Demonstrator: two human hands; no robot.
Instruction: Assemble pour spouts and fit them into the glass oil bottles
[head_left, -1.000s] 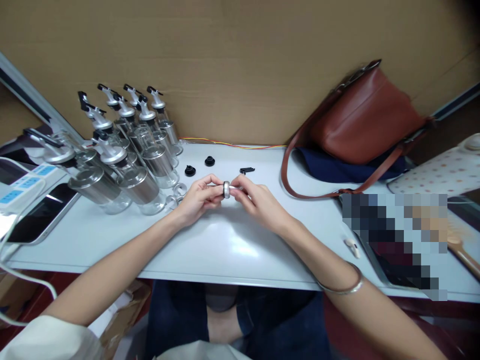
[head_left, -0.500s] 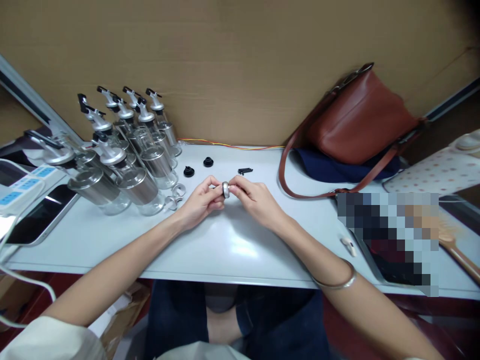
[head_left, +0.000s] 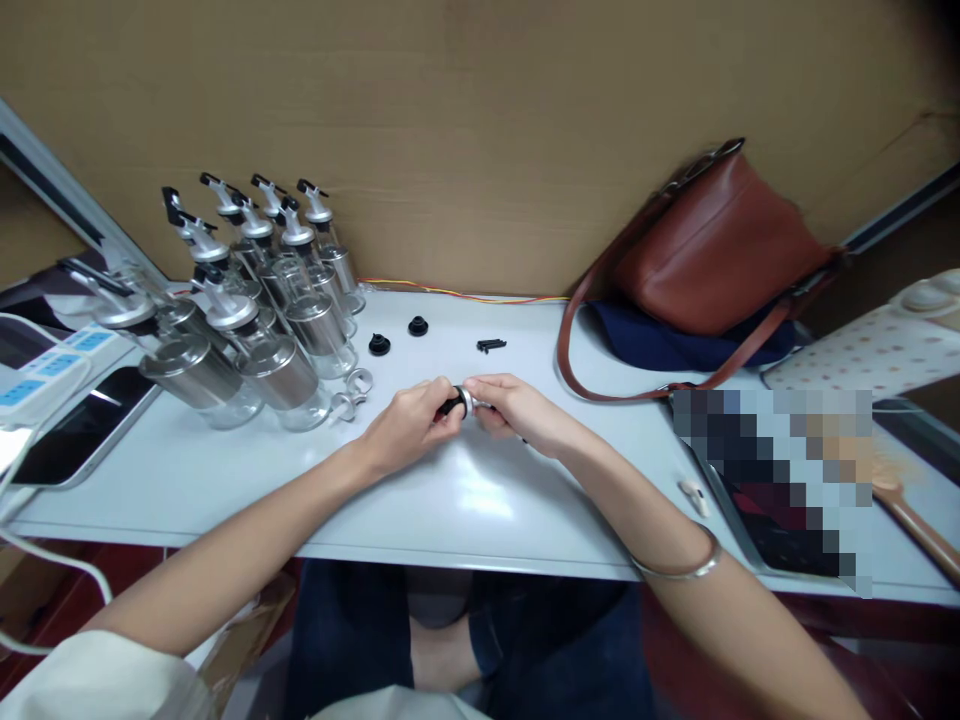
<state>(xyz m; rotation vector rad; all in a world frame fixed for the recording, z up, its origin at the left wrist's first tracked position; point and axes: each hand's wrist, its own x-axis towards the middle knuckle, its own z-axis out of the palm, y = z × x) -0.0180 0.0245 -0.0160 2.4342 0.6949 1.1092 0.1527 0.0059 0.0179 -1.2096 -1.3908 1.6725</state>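
Note:
Both hands meet above the table around a bottle pour spout (head_left: 469, 401), with a silver collar and a black stopper part. My left hand (head_left: 405, 430) is wrapped round the black stopper end. On the other side of the collar, my right hand (head_left: 517, 407) grips the spout end, which its fingers partly cover. Beyond the hands lie two black rubber stoppers, one nearer (head_left: 379, 344) and one farther (head_left: 418, 326). A few thin black pieces (head_left: 492, 345) lie behind my right hand. Small silvery-clear parts (head_left: 349, 397) rest left of my left hand.
Several glass-and-steel oil bottles (head_left: 279, 372) with pour spouts crowd the left. A power strip (head_left: 56, 375) and a tablet-like device (head_left: 82, 430) lie beyond them. On the right are a brown bag (head_left: 720, 245), a white earbud (head_left: 694, 497) and a partly blurred-out device (head_left: 795, 545).
My hands have turned the spout and come slightly nearer me. Its black stopper end now shows in my left hand, whose fingers have wrapped round it.

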